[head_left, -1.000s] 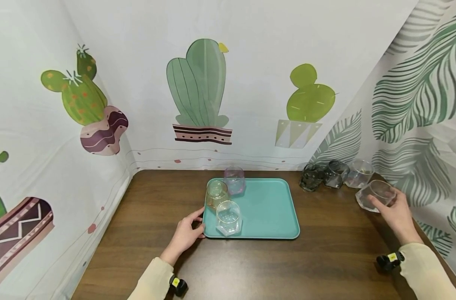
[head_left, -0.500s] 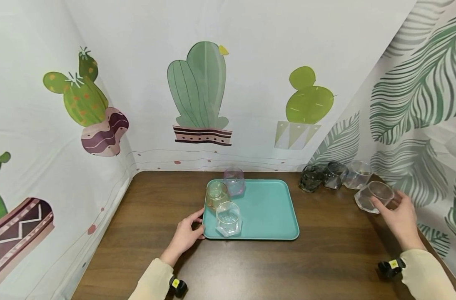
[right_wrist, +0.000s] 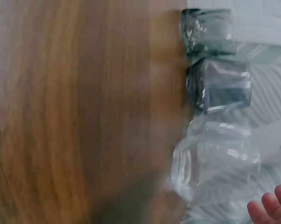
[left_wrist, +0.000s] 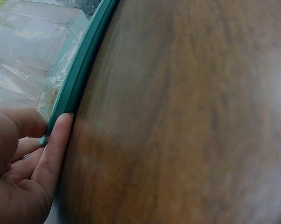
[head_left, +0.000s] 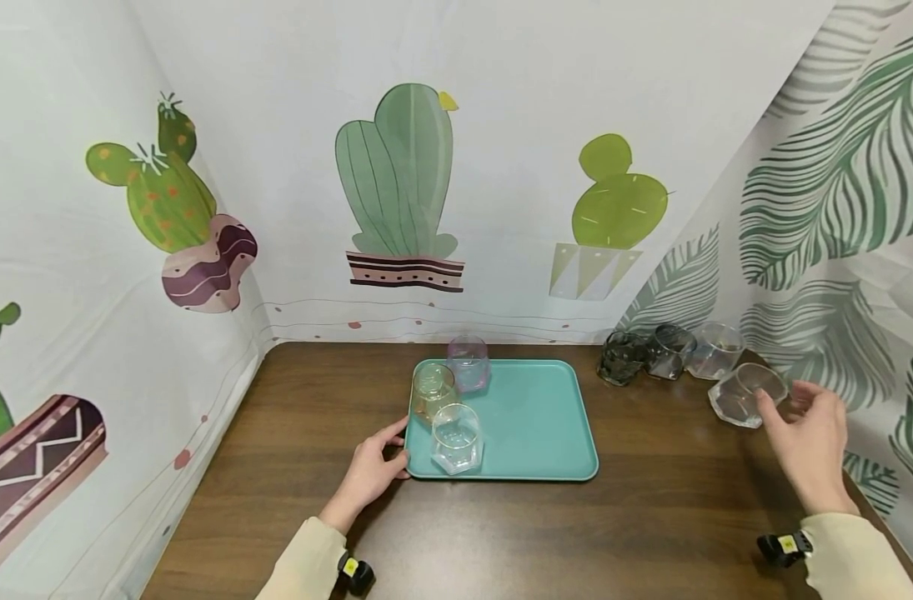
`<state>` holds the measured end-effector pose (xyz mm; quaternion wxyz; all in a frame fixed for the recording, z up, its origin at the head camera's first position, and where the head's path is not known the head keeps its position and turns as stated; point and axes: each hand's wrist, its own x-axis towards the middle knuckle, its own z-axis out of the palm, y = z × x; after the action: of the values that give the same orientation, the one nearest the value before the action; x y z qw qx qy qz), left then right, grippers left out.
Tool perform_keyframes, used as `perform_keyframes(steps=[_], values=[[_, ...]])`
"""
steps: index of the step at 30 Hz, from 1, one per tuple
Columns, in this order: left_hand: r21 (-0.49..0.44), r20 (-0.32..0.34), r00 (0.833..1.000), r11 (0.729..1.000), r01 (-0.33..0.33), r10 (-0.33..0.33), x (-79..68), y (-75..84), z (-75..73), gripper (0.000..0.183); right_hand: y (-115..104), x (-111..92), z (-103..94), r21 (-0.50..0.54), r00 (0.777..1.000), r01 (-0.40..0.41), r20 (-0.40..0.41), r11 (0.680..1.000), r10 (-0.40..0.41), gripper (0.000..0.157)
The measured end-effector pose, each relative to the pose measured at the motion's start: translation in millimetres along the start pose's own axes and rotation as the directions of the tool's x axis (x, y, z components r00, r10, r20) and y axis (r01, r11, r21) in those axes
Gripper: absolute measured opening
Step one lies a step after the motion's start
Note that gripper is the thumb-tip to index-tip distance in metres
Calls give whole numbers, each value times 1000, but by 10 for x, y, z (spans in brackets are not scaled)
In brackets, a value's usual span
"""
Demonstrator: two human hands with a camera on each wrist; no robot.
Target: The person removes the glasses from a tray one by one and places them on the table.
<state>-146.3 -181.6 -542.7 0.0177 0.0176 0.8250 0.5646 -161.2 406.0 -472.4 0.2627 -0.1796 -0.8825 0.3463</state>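
My left hand [head_left: 369,467] holds the near left corner of a turquoise tray [head_left: 531,421], with the tray's rim [left_wrist: 77,70] between thumb and finger in the left wrist view. On the tray's left side stand a clear drinking glass [head_left: 457,442], an amber glass [head_left: 432,392] and a purple-tinted glass [head_left: 468,367]. At the right, my right hand [head_left: 812,437] is beside another clear glass [head_left: 744,400] standing on the table. Its fingertips [right_wrist: 273,205] are apart from that glass in the right wrist view; the thumb overlaps its edge in the head view.
Behind the right-hand glass stand a second clear glass [head_left: 714,350], a grey glass [head_left: 669,350] and a dark glass [head_left: 621,358], in a row by the wall cloth. The wooden table [head_left: 501,533] meets cactus-printed cloth [head_left: 501,308] at the back and leaf-printed cloth at the right.
My right hand has loosened from the clear glass and drawn back to the right. The glass stays about where it was. My left hand and the tray have not moved.
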Motion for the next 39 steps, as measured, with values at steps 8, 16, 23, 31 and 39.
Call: perform_keyframes(steps=[8,16,23,31,39], values=[[-3,5,1000,1000,7,-7,-5,6,-6,60,-237,-93,37,11,997,71,33,997,-71,47],[-5,3,1000,1000,11,-11,-5,15,-12,60,-442,-211,114,69,989,129,69,989,-134,46],[-11,-2,1000,1000,9,-9,-6,3,-8,60,-626,-330,228,148,969,226,71,963,-238,42],[-7,0,1000,1000,12,-12,-6,-7,-4,60,-818,-473,359,199,939,318,73,927,-337,37],[-7,-3,1000,1000,10,-10,1,5,-3,60,-969,-608,481,211,914,360,115,909,-389,39]])
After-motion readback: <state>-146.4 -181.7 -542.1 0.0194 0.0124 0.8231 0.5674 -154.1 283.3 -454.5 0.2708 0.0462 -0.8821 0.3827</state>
